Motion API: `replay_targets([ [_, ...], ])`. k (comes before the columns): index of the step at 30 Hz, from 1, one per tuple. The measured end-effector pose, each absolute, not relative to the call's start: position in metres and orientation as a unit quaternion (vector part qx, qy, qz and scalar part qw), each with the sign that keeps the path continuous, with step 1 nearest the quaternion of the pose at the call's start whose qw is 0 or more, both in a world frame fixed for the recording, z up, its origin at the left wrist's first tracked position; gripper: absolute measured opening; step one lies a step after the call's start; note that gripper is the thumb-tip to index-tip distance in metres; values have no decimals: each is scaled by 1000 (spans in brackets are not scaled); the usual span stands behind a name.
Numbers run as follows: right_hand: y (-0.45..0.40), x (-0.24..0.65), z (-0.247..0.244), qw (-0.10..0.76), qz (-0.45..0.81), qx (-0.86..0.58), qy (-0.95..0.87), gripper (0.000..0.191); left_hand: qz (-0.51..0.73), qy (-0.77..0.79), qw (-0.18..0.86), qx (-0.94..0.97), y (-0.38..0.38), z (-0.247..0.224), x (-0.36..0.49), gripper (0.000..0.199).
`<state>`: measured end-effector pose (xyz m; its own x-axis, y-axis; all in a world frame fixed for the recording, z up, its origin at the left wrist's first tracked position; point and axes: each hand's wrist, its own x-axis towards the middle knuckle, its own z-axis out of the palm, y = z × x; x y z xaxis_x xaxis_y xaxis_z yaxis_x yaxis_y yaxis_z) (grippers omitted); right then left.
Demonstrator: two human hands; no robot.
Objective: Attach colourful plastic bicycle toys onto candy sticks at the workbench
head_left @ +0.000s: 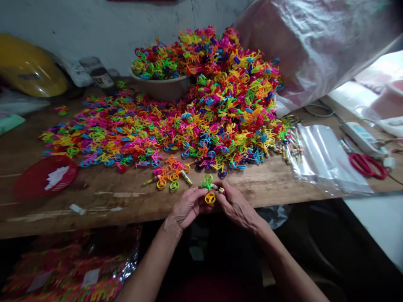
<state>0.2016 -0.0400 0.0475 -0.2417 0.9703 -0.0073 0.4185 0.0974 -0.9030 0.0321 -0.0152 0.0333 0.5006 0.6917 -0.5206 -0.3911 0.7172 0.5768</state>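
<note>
At the table's front edge, my left hand (pixel 190 205) pinches a small plastic toy (pixel 208 188) with green and yellow wheels. Close beside it, my right hand (pixel 234 203) has its fingers closed round a small patterned tube (pixel 218 188) that meets the toy's right side. Just behind my hands lie a few orange, pink and yellow toy pieces (pixel 171 168) and another patterned tube (pixel 186 178). A large heap of similar colourful pieces (pixel 220 100) covers the table's middle.
A bowl (pixel 166 89) full of pieces stands at the back. To the left are a red basket (pixel 23 180) and yellow helmet (pixel 31 69). Clear plastic bags (pixel 327 155), red-handled scissors (pixel 367 165) and a power strip (pixel 362 136) lie right, below a big plastic sack (pixel 302 46).
</note>
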Motion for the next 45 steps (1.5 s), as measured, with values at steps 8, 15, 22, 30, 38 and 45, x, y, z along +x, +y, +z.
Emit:
replay_targets([
  [8, -35, 209, 42, 388, 475, -479, -628, 22, 319, 368, 854, 184, -15, 38, 27, 12],
  [15, -34, 221, 42, 402, 554, -437, -584, 27, 261, 365, 881, 153, -21, 43, 31, 18],
  [22, -33, 233, 46, 361, 565, -438, -598, 30, 257, 391, 867, 172, -26, 46, 38, 20],
  [30, -34, 238, 51, 345, 548, -446, -618, 22, 243, 403, 863, 181, -27, 50, 44, 22],
  [38, -41, 241, 53, 283, 419, -491, -709, 18, 234, 476, 787, 315, -31, 57, 51, 28],
  [45, -36, 235, 32, 361, 521, -495, -594, 33, 241, 476, 764, 363, -22, 39, 43, 35],
])
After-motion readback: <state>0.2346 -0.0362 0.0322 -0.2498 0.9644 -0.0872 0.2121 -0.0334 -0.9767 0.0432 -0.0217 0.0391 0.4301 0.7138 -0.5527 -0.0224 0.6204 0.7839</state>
